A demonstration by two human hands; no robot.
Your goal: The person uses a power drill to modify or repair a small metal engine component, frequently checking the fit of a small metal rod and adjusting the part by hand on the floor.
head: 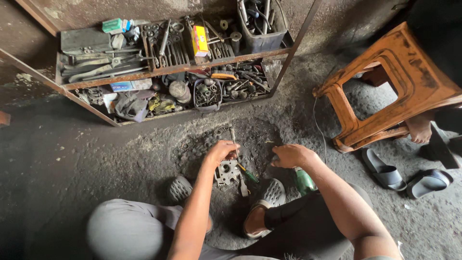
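Observation:
I squat on a dark, oily floor. My left hand point(220, 152) rests on top of a grey metal engine part point(226, 173) that lies between my feet, its fingers curled over the part's upper edge. My right hand point(290, 155) is closed in a fist just right of it, low over the floor; what it grips is hidden. A green-handled screwdriver point(248, 173) lies beside the part, and a long metal tool point(235, 139) lies just above my left hand. A green object point(304, 180) sits under my right forearm.
A low metal rack point(163, 72) full of spanners, sockets and tubs stands against the wall ahead. An orange plastic stool point(390, 86) is tipped at the right, with another person's foot point(421, 130) and grey slippers point(382, 168) near it. Washers litter the floor.

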